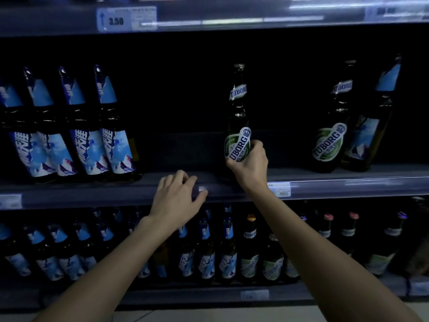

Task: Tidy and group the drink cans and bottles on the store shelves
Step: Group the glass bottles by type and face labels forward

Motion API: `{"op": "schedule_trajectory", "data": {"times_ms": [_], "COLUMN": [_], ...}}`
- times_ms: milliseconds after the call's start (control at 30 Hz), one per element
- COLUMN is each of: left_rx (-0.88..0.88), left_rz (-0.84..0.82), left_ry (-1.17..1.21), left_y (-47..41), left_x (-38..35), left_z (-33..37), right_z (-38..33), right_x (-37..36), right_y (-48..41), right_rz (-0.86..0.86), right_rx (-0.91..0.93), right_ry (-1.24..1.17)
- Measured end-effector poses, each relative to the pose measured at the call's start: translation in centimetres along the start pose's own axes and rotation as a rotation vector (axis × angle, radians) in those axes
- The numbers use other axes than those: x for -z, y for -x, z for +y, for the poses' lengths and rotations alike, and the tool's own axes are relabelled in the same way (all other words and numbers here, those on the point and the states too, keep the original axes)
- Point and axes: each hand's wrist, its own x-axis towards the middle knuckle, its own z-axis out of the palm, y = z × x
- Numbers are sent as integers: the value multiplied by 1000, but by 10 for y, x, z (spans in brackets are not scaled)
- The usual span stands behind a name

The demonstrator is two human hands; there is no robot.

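Observation:
My right hand (pixel 249 165) grips the lower body of a green-labelled Tuborg bottle (pixel 238 117), which stands upright near the middle of the middle shelf (pixel 336 180). My left hand (pixel 177 196) rests open, palm down, on the shelf's front edge to the left of that bottle and holds nothing. A second Tuborg bottle (pixel 330 140) stands at the right, with a blue-labelled bottle (pixel 373 126) leaning right beside it. Several blue-labelled bottles (pixel 76 135) stand in a row at the left of the same shelf.
Dark bare shelf space lies between the blue row and the held bottle. The lower shelf holds several blue-labelled bottles (pixel 206 252), Tuborg bottles (pixel 249 254) and pink-capped bottles (pixel 328 226). A price tag reading 3.50 (pixel 126 18) hangs on the upper shelf edge.

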Motion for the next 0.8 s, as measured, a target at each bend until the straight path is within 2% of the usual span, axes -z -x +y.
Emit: {"op": "schedule_trajectory", "data": {"times_ms": [467,800], "left_rx": [47,95], "left_rz": [52,11], "left_ry": [-30,-93], "left_y": [-3,-17], "left_x": [-2,7], "left_z": [10,29], "right_z": [56,62], "right_x": [95,123], "right_y": [-35,-34], "right_rz": [7,-47], "right_rx": [-16,31], "right_ry": [81,65]}}
